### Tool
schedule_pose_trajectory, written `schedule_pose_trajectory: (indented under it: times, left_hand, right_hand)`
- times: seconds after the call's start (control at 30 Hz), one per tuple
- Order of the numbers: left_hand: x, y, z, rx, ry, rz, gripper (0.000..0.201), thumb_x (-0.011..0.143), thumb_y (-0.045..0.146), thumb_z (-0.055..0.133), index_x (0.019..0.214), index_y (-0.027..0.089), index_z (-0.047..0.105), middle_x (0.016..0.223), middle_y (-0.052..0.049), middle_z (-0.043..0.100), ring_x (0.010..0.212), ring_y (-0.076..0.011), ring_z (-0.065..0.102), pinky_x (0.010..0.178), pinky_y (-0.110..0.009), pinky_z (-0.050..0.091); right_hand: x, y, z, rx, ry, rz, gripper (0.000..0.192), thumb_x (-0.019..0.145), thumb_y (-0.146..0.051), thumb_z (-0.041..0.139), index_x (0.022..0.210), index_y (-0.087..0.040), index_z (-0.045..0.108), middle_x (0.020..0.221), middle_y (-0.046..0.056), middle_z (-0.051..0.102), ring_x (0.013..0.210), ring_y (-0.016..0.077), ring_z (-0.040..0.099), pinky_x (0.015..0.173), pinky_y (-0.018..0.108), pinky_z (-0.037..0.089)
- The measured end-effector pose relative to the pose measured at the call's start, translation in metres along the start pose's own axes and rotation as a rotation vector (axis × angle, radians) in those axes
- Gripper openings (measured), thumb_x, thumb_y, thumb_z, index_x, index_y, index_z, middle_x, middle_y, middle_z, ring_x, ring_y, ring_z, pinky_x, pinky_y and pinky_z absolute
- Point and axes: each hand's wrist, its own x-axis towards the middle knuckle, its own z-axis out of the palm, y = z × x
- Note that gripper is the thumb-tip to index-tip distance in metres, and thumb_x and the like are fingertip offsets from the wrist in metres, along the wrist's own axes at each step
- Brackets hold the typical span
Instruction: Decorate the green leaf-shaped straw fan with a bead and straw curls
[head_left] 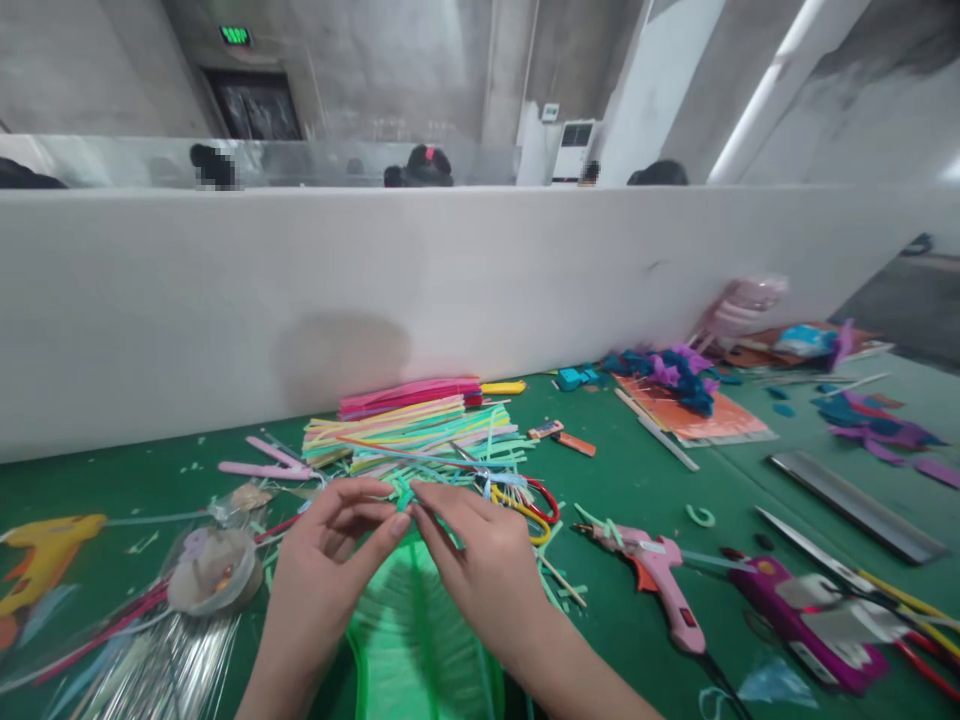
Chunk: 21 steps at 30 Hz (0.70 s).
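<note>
Two hands meet at the top end of a bright green fringed foam piece, which lies at the lower middle of the frame with its long axis running from the bottom edge up toward our fingertips. We pinch that upper end from both sides: the fingers of our left hand close on it from the left, thumb against forefinger, and the fingers of our right hand close on it from the right, so the two grips nearly touch at the tip. Neither hand is nearer than the other; the piece trails back between our wrists. Just beyond the fingertips, toward the middle of the frame, lies a stack of coloured foam strips, with red and yellow loops beside it. To the right on the green worktop rests a pink glue gun, well apart from our hands. A yellow glue gun lies at the left edge, and a clear round container sits near our left wrist.
</note>
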Motion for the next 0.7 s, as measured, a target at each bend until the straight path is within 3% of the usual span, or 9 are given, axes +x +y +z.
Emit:
schedule_pose_trajectory:
  times: [0.3, 0.53, 0.7]
  left_hand:
    - [-0.004, 0.004, -0.003, 0.009, -0.071, 0.040, 0.038, 0.069, 0.035, 0.079, 0.103, 0.021, 0.069, 0.066, 0.002, 0.065, 0.069, -0.0143, 0.064, 0.073, -0.023, 0.051]
    - [-0.003, 0.004, -0.007, 0.009, -0.082, 0.048, 0.035, 0.072, 0.034, 0.078, 0.104, 0.022, 0.070, 0.072, 0.000, 0.068, 0.073, -0.0142, 0.065, 0.073, -0.021, 0.052]
    - [-0.002, 0.000, -0.008, -0.053, -0.122, 0.006, 0.034, 0.070, 0.035, 0.080, 0.101, 0.022, 0.074, 0.081, -0.004, 0.073, 0.081, -0.0190, 0.070, 0.077, -0.026, 0.056]
  right_hand:
    - [0.002, 0.000, 0.001, 0.206, -0.018, 0.031, 0.026, 0.091, -0.015, 0.059, 0.111, -0.026, 0.071, 0.103, 0.002, 0.076, 0.092, 0.0156, 0.072, 0.085, 0.028, 0.057]
    - [0.005, 0.000, -0.002, 0.220, 0.018, 0.026, 0.023, 0.090, -0.013, 0.061, 0.108, -0.022, 0.072, 0.101, 0.003, 0.076, 0.092, 0.0152, 0.072, 0.085, 0.028, 0.057]
    - [0.007, -0.006, -0.005, 0.282, 0.023, 0.120, 0.022, 0.088, -0.013, 0.062, 0.103, -0.024, 0.073, 0.098, 0.000, 0.077, 0.086, 0.0150, 0.073, 0.083, 0.027, 0.058]
